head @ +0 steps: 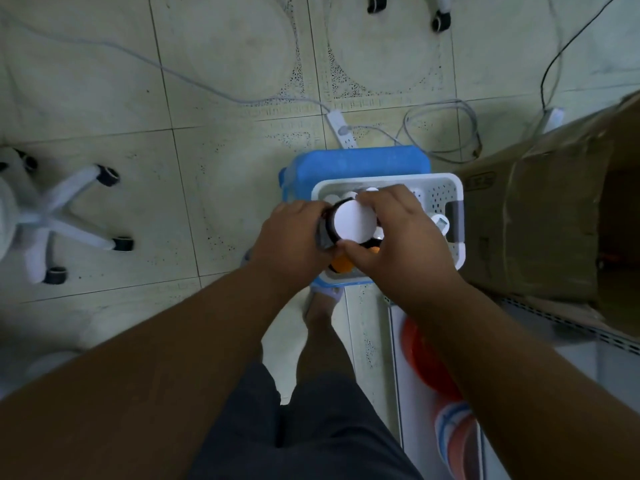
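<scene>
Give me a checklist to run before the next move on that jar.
1. Left hand grips the jar body: ok.
2. Right hand curls round the white cap: ok.
3. Jar is held above the basket: ok.
4. Cap tight or loose: cannot tell.
5. Basket sits squarely on the blue stool: cannot tell.
6. Free spot in the basket for the jar: cannot tell, the hands hide it.
</scene>
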Demonstrator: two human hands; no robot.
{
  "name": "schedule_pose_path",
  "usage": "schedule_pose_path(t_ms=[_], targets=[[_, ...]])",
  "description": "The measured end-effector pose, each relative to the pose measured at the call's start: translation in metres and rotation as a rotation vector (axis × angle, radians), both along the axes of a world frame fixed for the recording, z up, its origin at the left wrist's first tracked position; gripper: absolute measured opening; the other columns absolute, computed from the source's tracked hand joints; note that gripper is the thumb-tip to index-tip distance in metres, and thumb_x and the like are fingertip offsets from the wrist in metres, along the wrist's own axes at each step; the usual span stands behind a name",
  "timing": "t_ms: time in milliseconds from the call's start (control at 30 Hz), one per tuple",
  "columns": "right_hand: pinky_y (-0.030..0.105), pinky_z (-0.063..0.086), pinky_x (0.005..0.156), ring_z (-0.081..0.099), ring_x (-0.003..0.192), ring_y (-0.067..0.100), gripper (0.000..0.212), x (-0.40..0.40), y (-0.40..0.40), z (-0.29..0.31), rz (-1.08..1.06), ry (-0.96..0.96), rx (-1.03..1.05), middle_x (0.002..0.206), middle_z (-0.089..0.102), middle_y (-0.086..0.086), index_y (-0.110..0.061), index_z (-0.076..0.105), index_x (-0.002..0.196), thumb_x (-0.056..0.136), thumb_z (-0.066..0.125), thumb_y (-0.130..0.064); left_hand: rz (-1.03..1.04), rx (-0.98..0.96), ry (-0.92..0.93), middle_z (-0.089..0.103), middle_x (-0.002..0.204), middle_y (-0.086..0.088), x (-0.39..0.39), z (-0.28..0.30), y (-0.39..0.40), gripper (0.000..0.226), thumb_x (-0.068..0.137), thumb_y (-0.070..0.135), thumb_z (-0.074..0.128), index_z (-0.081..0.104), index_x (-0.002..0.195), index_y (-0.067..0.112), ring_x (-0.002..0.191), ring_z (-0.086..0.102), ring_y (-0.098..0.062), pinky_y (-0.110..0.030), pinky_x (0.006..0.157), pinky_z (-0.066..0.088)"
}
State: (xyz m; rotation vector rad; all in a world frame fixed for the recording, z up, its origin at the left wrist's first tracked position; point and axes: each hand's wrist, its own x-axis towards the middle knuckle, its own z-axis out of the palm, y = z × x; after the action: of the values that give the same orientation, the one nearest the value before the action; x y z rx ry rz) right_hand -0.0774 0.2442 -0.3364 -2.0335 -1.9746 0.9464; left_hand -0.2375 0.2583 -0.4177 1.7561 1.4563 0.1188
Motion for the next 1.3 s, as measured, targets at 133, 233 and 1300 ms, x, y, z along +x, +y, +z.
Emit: schedule_pose_path(t_ms=[133,233,1300], targets=[[0.032,0.043,0.085,0.054,0.105,0.027,0.056,0.004,-0.006,-0.023,0.034,-0.073,-0.006,0.114,0.058,0.009,-0.011,0.059,0.121,0.072,0.08,-0.025,-0.062,-0.024,0.096,0.062,0.1,0.0,0.004,-0.012,0.0,0.064,0.065,0.068,0.052,0.061,0.111,0.024,0.096,0.058,-0.024,-0.039,0.082,0.047],[0.043,0.046,0.085,0.056,0.097,0.032,0.053,0.003,-0.003,-0.037,0.055,-0.145,0.044,0.105,0.062,0.012,-0.01,0.062,0.114,0.068,0.081,-0.027,-0.018,-0.041,0.056,0.063,0.107,0.001,0.004,-0.018,0.001,0.062,0.068,0.06,0.07,0.057,0.117,0.025,0.1,0.057,-0.022,-0.04,0.085,0.049],[0.044,0.041,0.091,0.054,0.103,0.038,0.036,0.0,-0.002,-0.073,0.122,-0.325,-0.021,0.111,0.064,0.019,-0.005,0.068,0.115,0.083,0.068,-0.022,-0.16,0.042,0.035,0.061,0.113,-0.005,0.011,-0.009,0.008,0.035,0.093,0.039,0.062,0.061,0.119,0.016,0.101,0.056,-0.02,-0.023,0.079,0.032]])
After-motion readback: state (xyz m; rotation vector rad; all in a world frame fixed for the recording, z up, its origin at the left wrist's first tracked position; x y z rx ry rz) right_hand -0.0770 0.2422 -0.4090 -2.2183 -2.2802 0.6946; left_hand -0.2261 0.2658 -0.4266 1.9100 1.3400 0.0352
